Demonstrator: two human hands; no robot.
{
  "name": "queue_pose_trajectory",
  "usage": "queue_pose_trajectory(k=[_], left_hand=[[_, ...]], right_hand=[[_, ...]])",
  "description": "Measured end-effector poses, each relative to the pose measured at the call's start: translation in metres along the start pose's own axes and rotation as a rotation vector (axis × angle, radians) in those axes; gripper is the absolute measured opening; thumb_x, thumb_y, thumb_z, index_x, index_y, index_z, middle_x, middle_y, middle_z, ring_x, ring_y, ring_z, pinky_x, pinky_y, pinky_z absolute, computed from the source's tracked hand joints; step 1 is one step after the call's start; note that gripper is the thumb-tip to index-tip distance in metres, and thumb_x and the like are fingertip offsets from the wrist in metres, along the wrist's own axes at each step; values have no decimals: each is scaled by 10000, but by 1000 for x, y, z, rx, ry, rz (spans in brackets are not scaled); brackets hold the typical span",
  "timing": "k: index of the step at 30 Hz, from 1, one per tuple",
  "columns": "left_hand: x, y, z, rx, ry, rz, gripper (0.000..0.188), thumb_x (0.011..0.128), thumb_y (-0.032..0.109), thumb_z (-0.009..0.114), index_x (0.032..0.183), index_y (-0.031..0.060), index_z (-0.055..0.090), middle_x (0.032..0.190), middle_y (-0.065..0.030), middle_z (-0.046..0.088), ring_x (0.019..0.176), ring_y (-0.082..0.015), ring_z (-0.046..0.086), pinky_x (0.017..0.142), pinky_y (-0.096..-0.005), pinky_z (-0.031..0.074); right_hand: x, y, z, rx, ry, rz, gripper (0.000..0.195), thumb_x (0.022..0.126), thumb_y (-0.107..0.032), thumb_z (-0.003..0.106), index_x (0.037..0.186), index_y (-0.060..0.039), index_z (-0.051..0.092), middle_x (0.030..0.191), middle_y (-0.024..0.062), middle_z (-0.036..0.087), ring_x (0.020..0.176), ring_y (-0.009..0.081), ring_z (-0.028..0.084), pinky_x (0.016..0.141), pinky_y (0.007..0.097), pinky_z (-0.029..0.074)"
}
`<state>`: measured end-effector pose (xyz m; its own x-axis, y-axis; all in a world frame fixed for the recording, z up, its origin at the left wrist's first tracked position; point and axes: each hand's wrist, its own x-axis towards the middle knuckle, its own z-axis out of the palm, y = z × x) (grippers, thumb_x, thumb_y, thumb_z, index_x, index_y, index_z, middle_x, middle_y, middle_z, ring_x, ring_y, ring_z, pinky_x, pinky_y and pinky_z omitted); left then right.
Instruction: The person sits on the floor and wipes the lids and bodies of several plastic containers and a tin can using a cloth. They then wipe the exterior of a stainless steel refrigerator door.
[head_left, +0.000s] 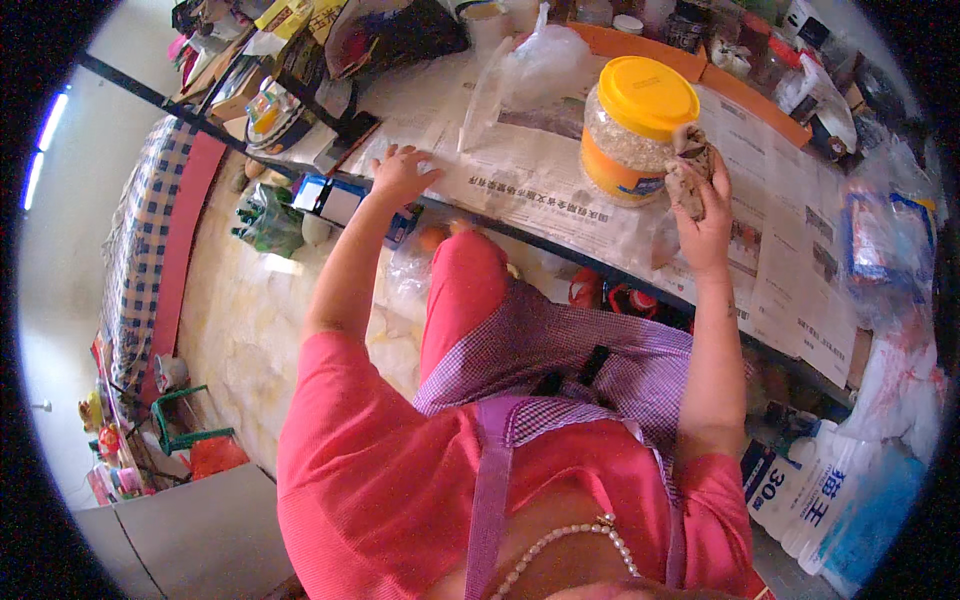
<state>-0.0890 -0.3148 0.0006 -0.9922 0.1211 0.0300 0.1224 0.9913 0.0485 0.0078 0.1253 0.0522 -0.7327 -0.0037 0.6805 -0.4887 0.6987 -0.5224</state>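
My right hand (703, 202) grips a crumpled, brownish cloth (688, 174) against the right side of a large clear plastic jar (630, 166). The jar has a yellow screw lid (649, 91) and an orange label, and pale flakes or grains fill it. It stands upright on newspaper sheets (555, 176) that cover the table. My left hand (403, 174) rests at the table's near edge, fingers spread, with nothing seen in it. A knotted clear plastic bag (551, 60) lies behind the jar, to its left.
An orange strip (757, 105) runs along the table's back, with jars and bags behind it. Plastic packaging (889, 240) lies at the right end. Under the table's left part are a green bag (271, 225) and boxes; a green-framed stool (191, 427) stands at the lower left.
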Motion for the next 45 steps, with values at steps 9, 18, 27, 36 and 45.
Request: queue_pose_trajectory(k=[9, 18, 27, 36, 45], left_hand=[[53, 159, -83, -453, 764, 680, 364, 829, 332, 612, 1073, 62, 603, 1115, -125, 592, 1046, -282, 540, 868, -389, 431], [147, 286, -105, 53, -128, 882, 692, 917, 513, 374, 1461, 191, 93, 1500, -122, 106, 1360, -376, 126, 1090, -502, 159], [102, 301, -158, 218, -357, 691, 1266, 534, 816, 590, 1460, 137, 56, 1508, -141, 6, 1381, -341, 60, 1096, -516, 112], [70, 311, -151, -14, -232, 577, 1170, 592, 659, 676, 1453, 120, 96, 1469, -191, 187, 1331, -369, 228, 1045, -473, 283], [121, 274, -117, -50, -590, 581, 1150, 660, 690, 623, 1456, 107, 33, 1441, -171, 281, 1196, -333, 444, 896, -420, 453]], right_hand=[[10, 3, -2, 613, 347, 366, 397, 856, -163, 608, 1209, -13, 506, 1282, 107, 472, 1165, 243, 458, 986, 353, 352], [4, -4, 60, -383, 130, -21, 684, 799, -136, 598, 1398, -103, 272, 1368, 204, 313, 1269, 368, 303, 1043, 422, 266], [11, 46, 3, 718, 384, 637, 425, 853, -191, 614, 1221, -81, 432, 1079, 96, 565, 964, 230, 583, 724, 386, 511], [1, 37, -26, 1078, 506, 673, 334, 832, -290, 645, 1071, -101, 506, 845, 64, 618, 650, 163, 615, 343, 274, 421], [-16, 80, -14, 1005, 132, 686, 311, 860, -158, 566, 1155, -66, 534, 1087, 128, 565, 916, 246, 599, 681, 364, 537]])
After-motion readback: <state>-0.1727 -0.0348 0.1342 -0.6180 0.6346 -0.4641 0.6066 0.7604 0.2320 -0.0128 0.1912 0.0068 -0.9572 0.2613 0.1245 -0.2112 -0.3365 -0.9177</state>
